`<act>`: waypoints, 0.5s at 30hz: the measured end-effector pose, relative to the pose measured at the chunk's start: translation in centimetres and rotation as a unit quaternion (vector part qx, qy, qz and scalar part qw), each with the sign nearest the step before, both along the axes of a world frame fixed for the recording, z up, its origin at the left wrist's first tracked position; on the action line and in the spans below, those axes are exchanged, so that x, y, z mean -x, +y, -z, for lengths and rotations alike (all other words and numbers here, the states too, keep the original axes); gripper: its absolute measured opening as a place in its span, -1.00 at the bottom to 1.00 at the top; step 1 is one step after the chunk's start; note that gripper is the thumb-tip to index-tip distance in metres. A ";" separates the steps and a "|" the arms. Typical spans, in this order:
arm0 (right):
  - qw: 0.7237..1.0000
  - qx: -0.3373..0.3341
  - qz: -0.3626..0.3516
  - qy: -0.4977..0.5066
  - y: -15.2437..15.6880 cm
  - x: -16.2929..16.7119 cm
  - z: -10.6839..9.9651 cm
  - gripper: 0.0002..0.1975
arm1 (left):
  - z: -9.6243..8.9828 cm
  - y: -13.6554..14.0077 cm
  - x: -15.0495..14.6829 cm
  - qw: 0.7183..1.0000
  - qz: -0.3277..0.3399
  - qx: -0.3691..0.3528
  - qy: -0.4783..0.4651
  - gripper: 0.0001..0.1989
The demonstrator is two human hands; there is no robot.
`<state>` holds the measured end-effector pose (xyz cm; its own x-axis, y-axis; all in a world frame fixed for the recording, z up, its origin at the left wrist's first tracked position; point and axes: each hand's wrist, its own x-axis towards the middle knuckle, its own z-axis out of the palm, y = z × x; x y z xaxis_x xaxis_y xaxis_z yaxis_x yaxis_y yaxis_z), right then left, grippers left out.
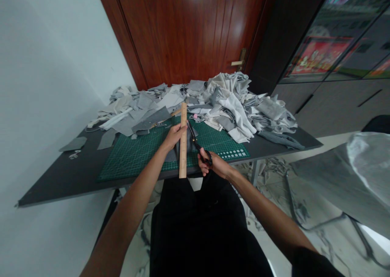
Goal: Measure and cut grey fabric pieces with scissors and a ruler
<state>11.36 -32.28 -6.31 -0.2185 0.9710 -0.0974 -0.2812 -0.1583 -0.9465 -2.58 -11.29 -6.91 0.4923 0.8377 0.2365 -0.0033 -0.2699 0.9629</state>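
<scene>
A wooden ruler runs lengthwise away from me, its near end sticking out past the table edge. My left hand is closed on the ruler's left side, a little above its middle. Beneath the ruler lies a piece of dark grey fabric, partly hidden, on the green cutting mat. My right hand grips black-handled scissors just right of the ruler. Their blades point away from me along the ruler's right side; whether they touch the cloth I cannot tell.
Heaps of grey and white fabric scraps cover the back of the dark table. A small pink object sits beyond the scissors. A wooden door stands behind. Plastic-covered furniture is at right, with scraps on the floor.
</scene>
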 end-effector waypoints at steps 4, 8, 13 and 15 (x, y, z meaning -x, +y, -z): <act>1.000 -0.001 0.002 0.006 0.0 0.1 -0.1 -0.32 | -0.1 -0.2 0.0 1.000 0.004 0.008 0.008 -0.34; 1.000 0.001 0.005 0.013 0.1 0.1 -0.1 -0.32 | -0.3 -0.5 0.0 1.000 0.006 0.013 0.015 -0.39; 1.000 -0.012 0.001 0.004 0.1 0.2 -0.1 -0.33 | -0.4 -0.6 -0.1 1.000 0.005 0.016 0.021 -0.46; 1.000 -0.018 0.002 0.001 0.1 0.3 -0.1 -0.34 | -0.3 -0.6 -0.1 1.000 0.007 0.018 0.022 -0.46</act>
